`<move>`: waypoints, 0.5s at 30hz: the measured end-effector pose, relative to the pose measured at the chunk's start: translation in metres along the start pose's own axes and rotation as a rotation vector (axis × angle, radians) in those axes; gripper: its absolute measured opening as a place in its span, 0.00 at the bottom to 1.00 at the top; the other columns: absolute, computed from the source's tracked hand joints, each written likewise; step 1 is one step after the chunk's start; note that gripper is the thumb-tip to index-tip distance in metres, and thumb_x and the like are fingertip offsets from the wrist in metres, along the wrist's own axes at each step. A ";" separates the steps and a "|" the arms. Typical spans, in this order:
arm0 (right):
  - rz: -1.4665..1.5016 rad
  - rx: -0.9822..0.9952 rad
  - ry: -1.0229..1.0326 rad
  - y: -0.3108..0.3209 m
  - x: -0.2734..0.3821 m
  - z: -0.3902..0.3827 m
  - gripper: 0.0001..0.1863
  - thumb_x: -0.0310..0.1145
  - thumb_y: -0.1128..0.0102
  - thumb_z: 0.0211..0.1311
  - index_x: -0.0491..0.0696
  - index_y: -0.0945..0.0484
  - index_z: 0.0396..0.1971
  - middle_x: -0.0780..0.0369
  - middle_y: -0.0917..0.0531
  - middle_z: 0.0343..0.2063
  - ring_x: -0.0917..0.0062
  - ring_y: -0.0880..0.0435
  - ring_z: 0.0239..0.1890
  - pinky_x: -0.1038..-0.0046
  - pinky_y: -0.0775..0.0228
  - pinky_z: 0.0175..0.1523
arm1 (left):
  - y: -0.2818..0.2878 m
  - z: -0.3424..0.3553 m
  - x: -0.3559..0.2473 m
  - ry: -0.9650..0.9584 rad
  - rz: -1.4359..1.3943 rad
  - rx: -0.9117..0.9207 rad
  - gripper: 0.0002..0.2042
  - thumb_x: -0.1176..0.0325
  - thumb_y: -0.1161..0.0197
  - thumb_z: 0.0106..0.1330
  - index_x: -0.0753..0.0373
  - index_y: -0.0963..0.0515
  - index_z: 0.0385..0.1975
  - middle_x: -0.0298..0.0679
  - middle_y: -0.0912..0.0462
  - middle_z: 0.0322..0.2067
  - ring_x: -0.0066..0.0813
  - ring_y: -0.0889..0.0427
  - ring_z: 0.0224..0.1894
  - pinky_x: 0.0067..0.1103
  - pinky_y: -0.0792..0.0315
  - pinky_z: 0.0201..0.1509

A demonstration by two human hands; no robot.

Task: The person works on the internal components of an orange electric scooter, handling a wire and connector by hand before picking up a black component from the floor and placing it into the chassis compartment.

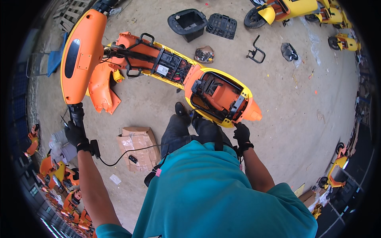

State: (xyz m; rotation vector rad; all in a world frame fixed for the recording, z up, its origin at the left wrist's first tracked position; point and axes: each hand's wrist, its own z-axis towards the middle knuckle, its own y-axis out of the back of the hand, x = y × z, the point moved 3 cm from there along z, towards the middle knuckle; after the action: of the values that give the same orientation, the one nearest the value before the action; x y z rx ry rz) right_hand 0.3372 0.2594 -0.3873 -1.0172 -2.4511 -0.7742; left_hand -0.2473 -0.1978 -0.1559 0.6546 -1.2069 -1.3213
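An orange and yellow electric scooter [194, 75] stretches across in front of me, its seat off and its inner compartment and wiring exposed. My left hand [75, 135], in a black glove, is wrapped around the black handlebar grip [76, 113] below the orange front cover [83, 59]. A brake lever pokes out beside that hand. At the tail, my right hand [241, 135], gloved as well, has its fingers closed at the near rim of the rear body, next to the pointed orange tail piece [253, 111]. Its fingertips are partly hidden there.
A flattened cardboard box [139, 148] lies left of my legs. Orange panels [104, 89] rest under the scooter's front. Beyond it are a black bin [187, 23], a black crate [221, 26], a bag of small parts [204, 54] and a bent black frame [257, 51]. More scooters [285, 10] stand around.
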 end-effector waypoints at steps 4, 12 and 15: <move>0.111 0.005 -0.089 -0.002 -0.001 0.001 0.14 0.43 0.51 0.60 0.46 0.27 0.32 0.65 0.29 0.13 0.80 0.27 0.14 0.73 0.33 0.17 | -0.001 -0.001 0.002 0.004 -0.013 -0.007 0.14 0.56 0.44 0.57 0.62 0.30 0.29 0.52 0.26 0.25 0.53 0.24 0.31 0.38 0.34 0.29; -0.196 -0.039 0.116 0.001 0.008 -0.003 0.11 0.40 0.40 0.52 0.48 0.27 0.28 0.60 0.23 0.16 0.67 0.23 0.20 0.66 0.32 0.25 | 0.000 0.001 0.000 -0.017 0.022 0.010 0.13 0.57 0.44 0.57 0.62 0.29 0.32 0.52 0.25 0.27 0.53 0.24 0.32 0.38 0.33 0.30; -0.684 -0.274 0.550 -0.003 0.017 -0.010 0.10 0.38 0.43 0.54 0.47 0.29 0.26 0.53 0.22 0.21 0.54 0.23 0.28 0.56 0.34 0.32 | 0.004 0.001 -0.003 -0.060 0.057 -0.028 0.12 0.58 0.45 0.58 0.61 0.29 0.32 0.52 0.25 0.27 0.53 0.24 0.31 0.37 0.33 0.30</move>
State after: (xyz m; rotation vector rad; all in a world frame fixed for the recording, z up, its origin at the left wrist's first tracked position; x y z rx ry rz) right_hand 0.3253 0.2601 -0.3715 0.0319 -2.2039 -1.4067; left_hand -0.2459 -0.1935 -0.1525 0.5607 -1.2447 -1.3158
